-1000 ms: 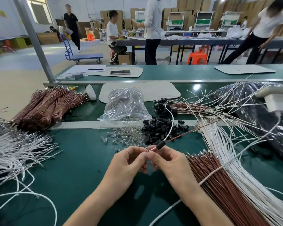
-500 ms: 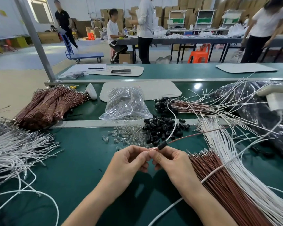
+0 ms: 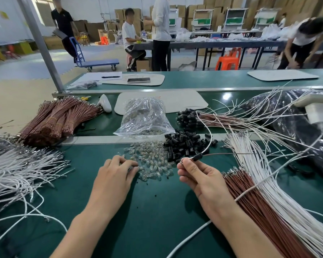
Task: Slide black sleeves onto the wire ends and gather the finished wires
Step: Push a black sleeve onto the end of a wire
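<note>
Big stock of brown wires (image 3: pixel 254 198) & white wires (image 3: pixel 280 183) left undone; R hand (image 3: pixel 203 181) pinches wire pair (image 3: pixel 224 154) w/ black sleeve (image 3: pixel 198 156) on, L hand (image 3: pixel 114 175) curls onto clear bulbs (image 3: pixel 153 162), grip unclear; beyond, loose sleeves (image 3: pixel 183 144), small finished bundle (image 3: pixel 213 121).

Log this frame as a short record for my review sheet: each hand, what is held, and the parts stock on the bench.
left hand: fingertips on the clear bulbs; unclear whether it pinches one
right hand: pinches the wire pair, one white, one brown
black sleeve: on the wire pair, just past the right fingertips
loose sleeves: heaped behind the bulbs
finished wires: sleeved ends, further back
brown wires: fanned at right
white wires: beside them
</note>
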A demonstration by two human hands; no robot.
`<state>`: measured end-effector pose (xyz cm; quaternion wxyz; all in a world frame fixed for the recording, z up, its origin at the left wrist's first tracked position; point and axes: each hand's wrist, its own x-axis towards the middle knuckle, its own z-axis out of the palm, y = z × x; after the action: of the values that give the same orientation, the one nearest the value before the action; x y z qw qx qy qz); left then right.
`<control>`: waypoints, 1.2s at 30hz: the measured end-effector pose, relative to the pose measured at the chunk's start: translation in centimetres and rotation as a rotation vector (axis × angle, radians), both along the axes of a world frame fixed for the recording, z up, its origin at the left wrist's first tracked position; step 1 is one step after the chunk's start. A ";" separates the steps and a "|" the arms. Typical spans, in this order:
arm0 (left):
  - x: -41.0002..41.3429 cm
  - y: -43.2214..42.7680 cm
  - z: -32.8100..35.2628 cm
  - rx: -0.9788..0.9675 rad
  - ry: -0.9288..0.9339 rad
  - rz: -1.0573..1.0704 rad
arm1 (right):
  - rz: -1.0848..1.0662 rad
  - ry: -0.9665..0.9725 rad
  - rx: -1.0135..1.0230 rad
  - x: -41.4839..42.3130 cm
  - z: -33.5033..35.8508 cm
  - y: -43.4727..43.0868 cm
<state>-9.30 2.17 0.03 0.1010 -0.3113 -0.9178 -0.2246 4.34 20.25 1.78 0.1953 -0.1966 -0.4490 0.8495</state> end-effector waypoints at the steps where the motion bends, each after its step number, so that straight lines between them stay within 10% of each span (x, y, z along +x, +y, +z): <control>1: 0.1 0.0 0.1 -0.007 0.010 -0.009 | 0.012 0.004 -0.025 0.0 0.0 0.1; 10: 6.1 4.2 1.6 0.787 -0.557 -0.283 | 0.098 0.034 -0.110 -0.4 -0.4 -0.4; 36: 6.1 4.3 0.6 0.794 -0.623 -0.327 | 0.066 0.037 0.133 -0.2 -0.7 -0.9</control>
<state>-3.17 6.43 0.67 -0.1026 -0.3068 -0.6879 -0.6497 4.17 19.33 1.05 0.1878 -0.1527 -0.5070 0.8273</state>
